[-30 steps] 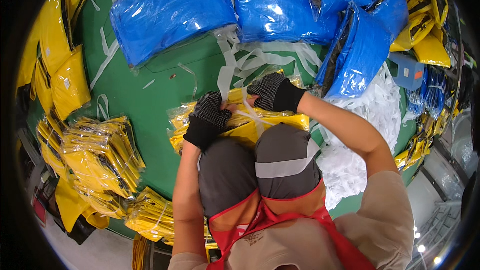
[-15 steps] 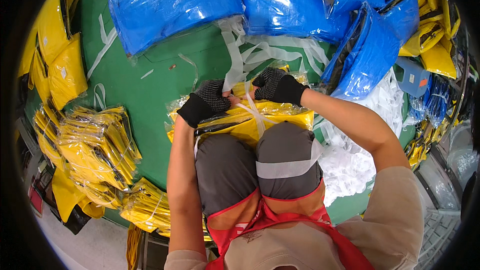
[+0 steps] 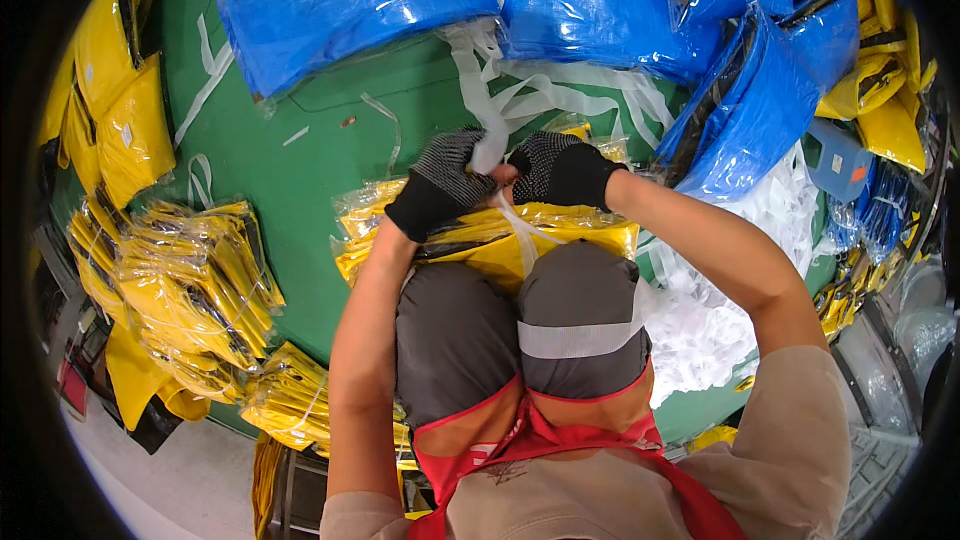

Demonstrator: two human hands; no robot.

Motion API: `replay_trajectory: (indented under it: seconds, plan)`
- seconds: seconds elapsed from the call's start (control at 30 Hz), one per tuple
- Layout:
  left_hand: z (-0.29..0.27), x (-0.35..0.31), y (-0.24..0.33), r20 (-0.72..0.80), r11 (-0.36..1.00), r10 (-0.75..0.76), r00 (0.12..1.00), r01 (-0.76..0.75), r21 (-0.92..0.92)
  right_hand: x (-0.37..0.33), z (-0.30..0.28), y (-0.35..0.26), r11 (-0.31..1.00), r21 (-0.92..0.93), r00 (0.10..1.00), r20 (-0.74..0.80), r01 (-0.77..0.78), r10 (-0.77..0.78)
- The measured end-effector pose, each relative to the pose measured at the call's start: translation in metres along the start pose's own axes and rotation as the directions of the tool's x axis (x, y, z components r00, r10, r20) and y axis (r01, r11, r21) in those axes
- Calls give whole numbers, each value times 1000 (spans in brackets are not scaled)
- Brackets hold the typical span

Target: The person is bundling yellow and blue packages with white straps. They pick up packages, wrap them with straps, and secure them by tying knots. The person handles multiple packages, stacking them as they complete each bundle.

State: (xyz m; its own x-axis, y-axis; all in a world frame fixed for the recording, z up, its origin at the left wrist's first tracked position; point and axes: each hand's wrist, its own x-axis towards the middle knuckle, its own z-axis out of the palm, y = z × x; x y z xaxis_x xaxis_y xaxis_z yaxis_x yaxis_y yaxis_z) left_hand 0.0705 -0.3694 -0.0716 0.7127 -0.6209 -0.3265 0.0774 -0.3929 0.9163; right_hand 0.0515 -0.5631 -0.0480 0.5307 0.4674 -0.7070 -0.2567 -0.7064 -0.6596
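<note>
Both hands wear black dotted work gloves with bare fingertips. They meet over a bundle of yellow folded packages in clear plastic [image 3: 470, 246], which lies against my knees. A white strap [image 3: 526, 240] crosses the bundle from front to back. My left hand [image 3: 446, 180] is closed, with the strap at its fingertips, and a loose white length rises from there. Close beside it, my right hand [image 3: 562, 170] pinches the strap where it crosses itself. The fingers partly hide that crossing point.
Large blue plastic-wrapped packs [image 3: 350, 10] lie along the far side of the green surface [image 3: 310, 180]. Stacks of yellow packages [image 3: 190, 290] stand at the left. To the right are a heap of white strapping [image 3: 700, 330] and a blue-grey plastic container [image 3: 836, 160].
My left hand has moved right and slightly up, up against my right hand. The gap between the hands has closed, and the strap end now passes between them. My right hand has barely moved.
</note>
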Motion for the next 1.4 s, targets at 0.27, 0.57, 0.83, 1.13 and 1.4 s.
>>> replay_trajectory:
  seconds: [0.27, 0.57, 0.83, 1.13, 1.4]
  plan:
    - [-5, 0, -9, -82, 988, -61, 995, 72, 140, -2, 14, -5, 999, -5, 982, -187, -37, 35]
    - [-20, -4, 17, -440, 960, -6, 898, 129, 249, -84, 19, -84, 979, 88, 924, -355, 182, -140]
    - [-41, -104, 63, -760, 652, 242, 603, 479, 588, -117, 110, -162, 740, 612, 863, -498, 278, 87]
    - [27, -262, -20, -491, 787, -614, 618, 526, -323, -187, 148, -148, 168, 962, 877, -265, 214, 400]
    - [25, -244, 9, -741, 852, -200, 641, 488, 191, -242, 219, -133, 359, 926, 942, -9, -119, 335]
